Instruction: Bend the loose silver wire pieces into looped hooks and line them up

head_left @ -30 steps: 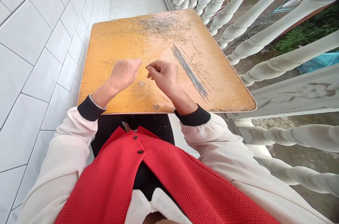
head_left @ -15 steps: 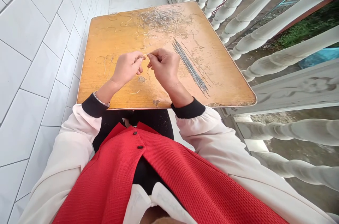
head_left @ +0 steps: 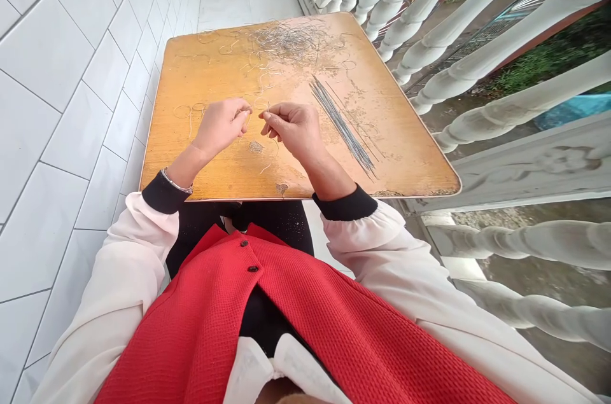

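Above the near middle of the wooden table (head_left: 191, 165), my right hand (head_left: 293, 127) pinches a thin wire (head_left: 268, 106) between thumb and forefinger; a fine curved strand shows about its fingertips. To its left, my left hand (head_left: 220, 124) is closed, thumb against the bent fingers. Whatever it grips is too fine to make out. A small gap separates the two sets of fingertips. On the right of the table lies a bundle of straight grey wires (head_left: 342, 127). At the far side sits a tangled pile of bent wires (head_left: 293, 40).
Loose wire loops (head_left: 191, 111) lie scattered on the left of the tabletop. A white tiled wall (head_left: 71, 105) runs close along the left. White balusters (head_left: 443, 51) line the right side, beyond the table edge.
My hands have drawn slightly apart and nearer to me; earlier the fingertips nearly met with wire between them. The view has shifted a little.
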Demonstrator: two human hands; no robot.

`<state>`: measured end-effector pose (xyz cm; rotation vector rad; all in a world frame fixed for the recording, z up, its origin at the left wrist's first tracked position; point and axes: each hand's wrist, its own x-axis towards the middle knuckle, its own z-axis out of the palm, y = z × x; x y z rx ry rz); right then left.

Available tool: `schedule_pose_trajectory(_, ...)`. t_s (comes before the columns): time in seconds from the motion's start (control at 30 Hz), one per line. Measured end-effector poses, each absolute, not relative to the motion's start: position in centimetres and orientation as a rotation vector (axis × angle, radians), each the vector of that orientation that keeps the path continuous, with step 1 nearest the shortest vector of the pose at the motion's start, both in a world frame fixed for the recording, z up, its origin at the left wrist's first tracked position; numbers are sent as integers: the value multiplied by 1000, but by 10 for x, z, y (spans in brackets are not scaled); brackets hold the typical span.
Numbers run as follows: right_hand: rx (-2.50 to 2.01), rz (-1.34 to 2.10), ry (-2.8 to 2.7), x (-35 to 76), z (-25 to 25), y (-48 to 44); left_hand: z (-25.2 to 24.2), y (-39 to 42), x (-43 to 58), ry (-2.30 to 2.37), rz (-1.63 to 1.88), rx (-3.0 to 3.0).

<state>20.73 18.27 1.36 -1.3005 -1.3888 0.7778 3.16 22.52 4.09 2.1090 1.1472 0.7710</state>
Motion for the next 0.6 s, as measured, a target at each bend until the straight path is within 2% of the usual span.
schedule_pose_trajectory(0.23, -1327, 770, -1343, 203, 10, 186, 35, 236, 24, 1146, 895, 2395)
schedule_pose_trajectory(0.6, -1174, 762, -1177, 192, 11, 187, 32, 217, 37, 1130, 975, 2120)
